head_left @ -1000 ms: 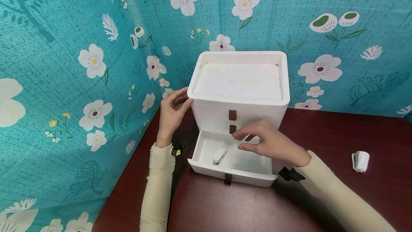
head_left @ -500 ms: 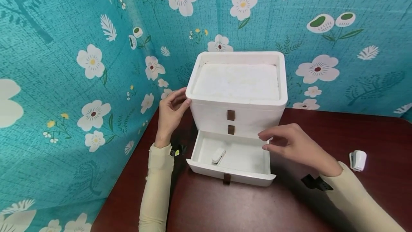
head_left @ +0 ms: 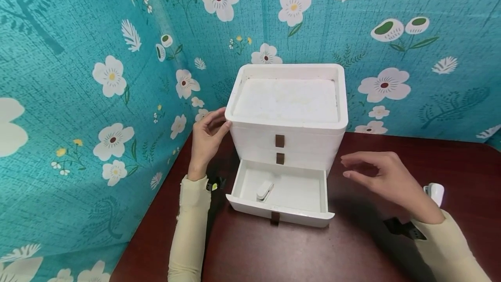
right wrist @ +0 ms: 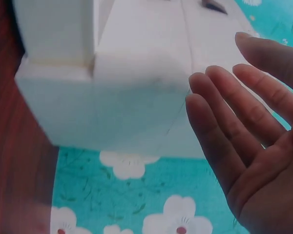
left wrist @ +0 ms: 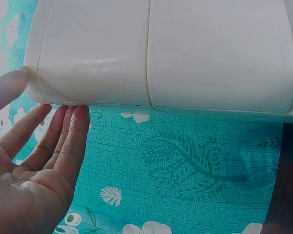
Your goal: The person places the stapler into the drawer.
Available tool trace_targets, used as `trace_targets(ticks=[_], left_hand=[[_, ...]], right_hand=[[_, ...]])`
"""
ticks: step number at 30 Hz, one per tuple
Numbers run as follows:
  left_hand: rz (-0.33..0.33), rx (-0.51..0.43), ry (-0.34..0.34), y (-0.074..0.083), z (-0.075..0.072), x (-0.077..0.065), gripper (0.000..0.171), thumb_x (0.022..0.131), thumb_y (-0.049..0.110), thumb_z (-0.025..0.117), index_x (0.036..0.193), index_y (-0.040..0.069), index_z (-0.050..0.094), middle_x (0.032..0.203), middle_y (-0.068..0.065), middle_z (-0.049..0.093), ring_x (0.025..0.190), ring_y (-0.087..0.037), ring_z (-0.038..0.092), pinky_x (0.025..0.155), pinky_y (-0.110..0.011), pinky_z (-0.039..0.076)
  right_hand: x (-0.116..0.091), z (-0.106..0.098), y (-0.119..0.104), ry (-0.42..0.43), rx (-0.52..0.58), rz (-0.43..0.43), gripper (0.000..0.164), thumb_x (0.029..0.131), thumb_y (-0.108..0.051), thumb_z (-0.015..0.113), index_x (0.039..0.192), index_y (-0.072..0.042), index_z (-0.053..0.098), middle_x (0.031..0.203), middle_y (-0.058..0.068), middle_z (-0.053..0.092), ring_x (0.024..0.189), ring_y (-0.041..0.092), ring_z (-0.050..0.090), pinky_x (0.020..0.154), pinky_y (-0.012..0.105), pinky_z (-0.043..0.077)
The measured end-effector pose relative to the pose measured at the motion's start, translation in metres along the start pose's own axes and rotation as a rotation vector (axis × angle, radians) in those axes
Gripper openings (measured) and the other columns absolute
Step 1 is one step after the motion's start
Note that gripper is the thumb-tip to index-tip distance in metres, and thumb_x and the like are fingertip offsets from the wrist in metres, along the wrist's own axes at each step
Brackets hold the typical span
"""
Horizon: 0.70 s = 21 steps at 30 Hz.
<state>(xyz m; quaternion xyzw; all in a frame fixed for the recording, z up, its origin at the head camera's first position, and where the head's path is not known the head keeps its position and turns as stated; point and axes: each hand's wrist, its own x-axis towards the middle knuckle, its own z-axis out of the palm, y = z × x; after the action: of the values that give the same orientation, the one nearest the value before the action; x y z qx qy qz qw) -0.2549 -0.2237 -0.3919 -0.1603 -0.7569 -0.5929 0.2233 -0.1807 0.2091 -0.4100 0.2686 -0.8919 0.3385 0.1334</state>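
Note:
A white drawer unit (head_left: 254,142) stands on the table, with its bottom drawer (head_left: 301,216) pulled out. In that drawer lies a small white clip-like object (head_left: 265,189). My left hand (head_left: 205,145) rests on the unit's upper left side, thumb at the front corner; in the left wrist view its fairly straight fingers (left wrist: 71,146) touch the white side. To the right of the unit, my right hand (head_left: 387,177) is held over the table with loosely bent fingers and nothing in them. The right wrist view shows its palm and spread fingers (right wrist: 249,112).
A second small white object (head_left: 436,194) lies on the dark red table (head_left: 297,256) at the right, partly hidden behind my right hand. Blue flowered cloth (head_left: 313,21) hangs close behind and to the left. The unit's top is a shallow tray (head_left: 344,99).
My right hand has moved from above the pulled-out drawer to the right, away from the unit. The left hand stays at the unit's side, and the drawer has not moved.

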Motion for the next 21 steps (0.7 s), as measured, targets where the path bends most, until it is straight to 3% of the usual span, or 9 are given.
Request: trace_targets(ticks=[4,8,15,21], left_hand=[[-0.003,0.005,0.002,0.000,0.000,0.000,0.042,0.096,0.005,0.074,0.136,0.002,0.067,0.132,-0.021,0.070,0.116,-0.030,0.073,0.094,-0.026,0.061],[-0.006,0.006,-0.001,0.000,0.000,0.000,0.042,0.096,0.006,0.074,0.137,0.002,0.067,0.132,-0.020,0.070,0.117,-0.033,0.072,0.094,-0.026,0.061],[-0.003,0.007,0.003,-0.001,0.001,-0.001,0.041,0.096,0.007,0.074,0.136,0.003,0.067,0.131,-0.019,0.071,0.114,-0.022,0.073,0.094,-0.025,0.061],[-0.007,0.002,0.006,-0.002,0.001,-0.001,0.041,0.096,0.006,0.074,0.136,0.002,0.067,0.132,-0.020,0.071,0.113,-0.015,0.073,0.094,-0.023,0.061]], right_hand=[[-0.009,-0.002,0.008,0.030,-0.023,0.059,0.040,0.080,-0.012,0.090,0.118,-0.019,0.079,0.107,0.003,0.082,0.099,-0.020,0.061,0.080,0.000,0.050],[-0.019,-0.005,0.018,0.074,-0.059,0.096,0.039,0.078,-0.009,0.091,0.115,-0.017,0.080,0.104,0.005,0.082,0.099,-0.028,0.053,0.080,-0.004,0.046],[-0.036,-0.019,0.035,0.126,-0.098,0.120,0.040,0.076,-0.007,0.092,0.113,-0.018,0.080,0.103,0.009,0.082,0.099,-0.032,0.049,0.079,-0.005,0.042],[-0.052,-0.030,0.052,0.141,-0.204,0.181,0.037,0.077,-0.014,0.092,0.111,-0.014,0.080,0.105,0.018,0.080,0.092,-0.032,0.041,0.068,0.002,0.038]])
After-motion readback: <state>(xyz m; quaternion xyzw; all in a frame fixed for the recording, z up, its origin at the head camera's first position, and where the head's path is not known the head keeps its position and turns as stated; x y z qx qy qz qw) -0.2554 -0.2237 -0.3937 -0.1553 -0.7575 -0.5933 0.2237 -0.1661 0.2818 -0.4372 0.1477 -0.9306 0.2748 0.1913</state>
